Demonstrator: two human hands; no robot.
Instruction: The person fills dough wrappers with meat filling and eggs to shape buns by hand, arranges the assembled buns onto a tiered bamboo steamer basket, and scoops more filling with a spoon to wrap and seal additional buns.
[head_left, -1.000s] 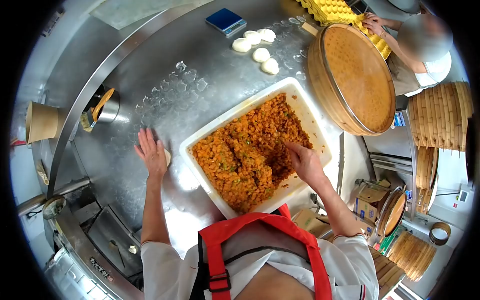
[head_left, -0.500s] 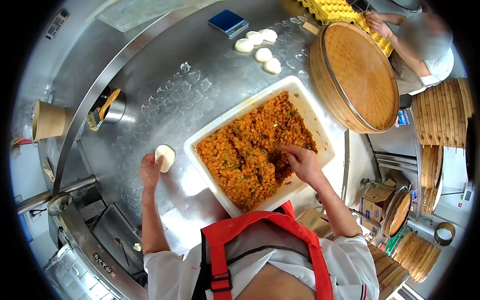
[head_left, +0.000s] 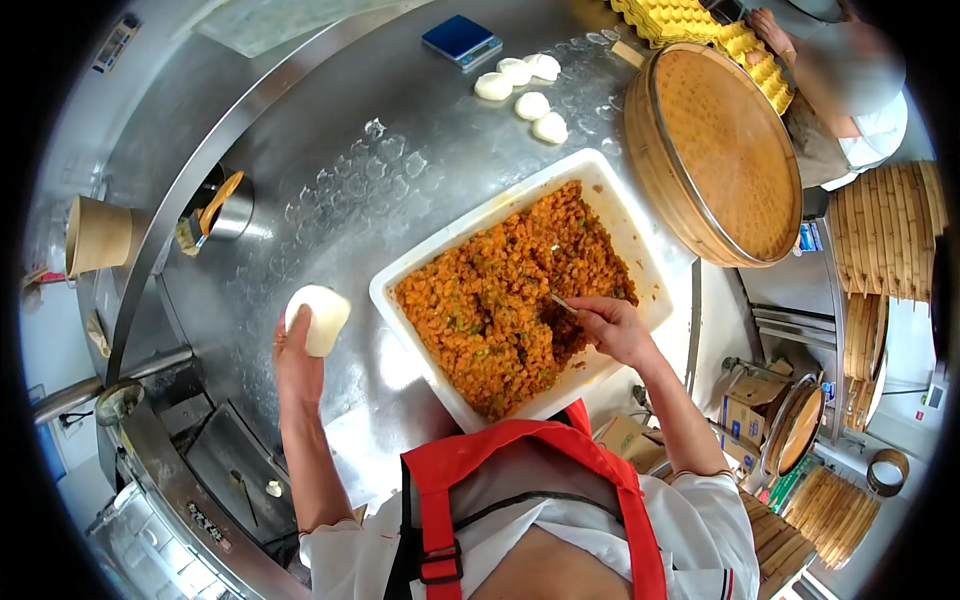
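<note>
A flat, pale round of dough (head_left: 322,318) is gripped by my left hand (head_left: 297,358), thumb on top, over the steel table to the left of the tray. My right hand (head_left: 612,328) is closed on the handle of a thin metal utensil (head_left: 563,303). Its far end is hidden in the orange-brown chopped filling (head_left: 480,300). That filling lies in a white rectangular tray (head_left: 397,268) in front of me. Several white dough pieces (head_left: 532,104) sit on the table beyond the tray.
A blue scale (head_left: 461,40) stands at the back. Right of the tray is a large round bamboo steamer (head_left: 725,150). A metal pot (head_left: 232,212) with brushes is at the left. A co-worker (head_left: 840,120) is near yellow egg trays (head_left: 665,20) at the upper right.
My left hand, earlier flat over the dough round, has closed on it and lifted it. My right hand has shifted slightly, and the utensil now shows. The co-worker's hands have moved.
</note>
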